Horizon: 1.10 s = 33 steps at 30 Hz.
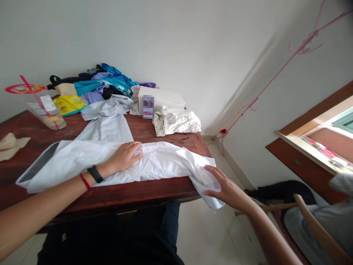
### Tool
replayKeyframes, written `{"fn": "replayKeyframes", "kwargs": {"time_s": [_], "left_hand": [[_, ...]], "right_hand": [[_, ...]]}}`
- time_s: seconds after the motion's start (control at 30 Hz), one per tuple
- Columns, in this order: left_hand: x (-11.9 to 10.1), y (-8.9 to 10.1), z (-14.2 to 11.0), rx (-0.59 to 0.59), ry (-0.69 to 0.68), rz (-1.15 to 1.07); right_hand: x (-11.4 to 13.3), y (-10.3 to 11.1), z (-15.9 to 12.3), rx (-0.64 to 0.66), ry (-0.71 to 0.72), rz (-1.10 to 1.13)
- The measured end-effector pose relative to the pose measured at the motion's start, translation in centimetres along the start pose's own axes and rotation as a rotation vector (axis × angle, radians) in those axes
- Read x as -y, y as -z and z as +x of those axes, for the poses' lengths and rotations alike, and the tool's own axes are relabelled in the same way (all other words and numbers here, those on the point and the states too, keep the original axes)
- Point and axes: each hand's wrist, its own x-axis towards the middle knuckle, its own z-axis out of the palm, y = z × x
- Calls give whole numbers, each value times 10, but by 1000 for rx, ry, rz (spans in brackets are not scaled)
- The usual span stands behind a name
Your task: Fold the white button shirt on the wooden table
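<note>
A pale blue shirt [154,162] lies spread across a dark wooden table [154,187], one end drooping over the near right corner. The left hand [124,156] presses flat on its middle, fingers together; the right hand [224,187] cups the overhanging end, fingers slightly spread. Behind stand a lidded plastic cup [45,108], a white box [161,100], what may be a cream cloth bag [176,121], and a heap of clothes [102,85].
</note>
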Motion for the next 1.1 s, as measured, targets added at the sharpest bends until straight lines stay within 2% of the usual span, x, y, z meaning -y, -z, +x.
{"fn": "replayKeyframes", "kwargs": {"time_s": [0.13,0.23,0.33,0.43,0.53,0.63,0.73,0.8,0.87,0.97,1.03,1.1], "left_hand": [[0,1,1,-7,0,-48],[-1,3,2,-35,5,-108],[-3,5,2,-81,17,-185],[-4,9,2,-105,36,-288],[-4,21,5,-81,124,-382],[-3,38,11,-14,169,-435],[-2,57,16,124,106,-463],[-3,69,17,228,58,-471],[-5,78,17,283,47,-452],[-8,83,16,291,74,-403],[-9,80,16,288,69,-371],[-9,74,17,274,43,-335]], "right_hand": [[0,-5,6,-219,-22,150],[-13,1,19,-460,-156,337],[-24,12,34,-710,-250,631],[-27,27,46,-784,-294,843],[-25,36,48,-709,-345,854],[-28,32,38,-442,-368,840],[-36,19,19,-162,-374,776],[-39,11,7,-43,-374,690],[-36,9,-2,111,-300,644],[-21,12,-8,361,-70,627],[-12,15,-7,417,47,599],[-9,14,-3,323,13,579]]}}
